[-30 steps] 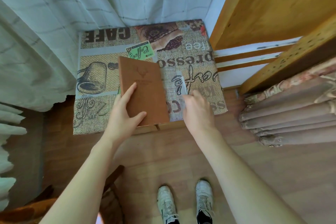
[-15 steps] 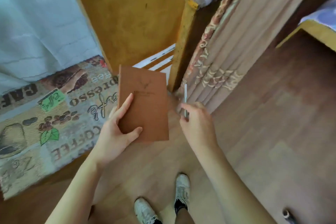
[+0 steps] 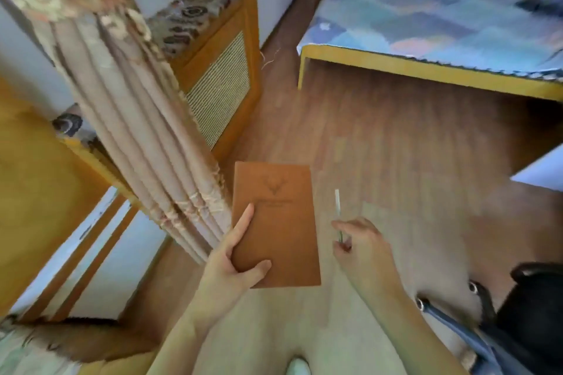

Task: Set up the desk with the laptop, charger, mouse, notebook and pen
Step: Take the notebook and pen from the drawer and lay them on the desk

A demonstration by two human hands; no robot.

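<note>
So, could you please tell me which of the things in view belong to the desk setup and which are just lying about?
Belong to the job:
- brown leather-look notebook, held in the left hand
- slim white pen, pinched in the right hand

Just lying about:
- beige pleated curtain
- black office chair
- wooden radiator cover

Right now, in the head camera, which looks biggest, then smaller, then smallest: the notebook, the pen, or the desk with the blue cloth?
1. Desk: biggest, even though it is farthest away.
2. Notebook, held in the left hand.
3. Pen, a thin stick in the right hand: smallest.
</note>
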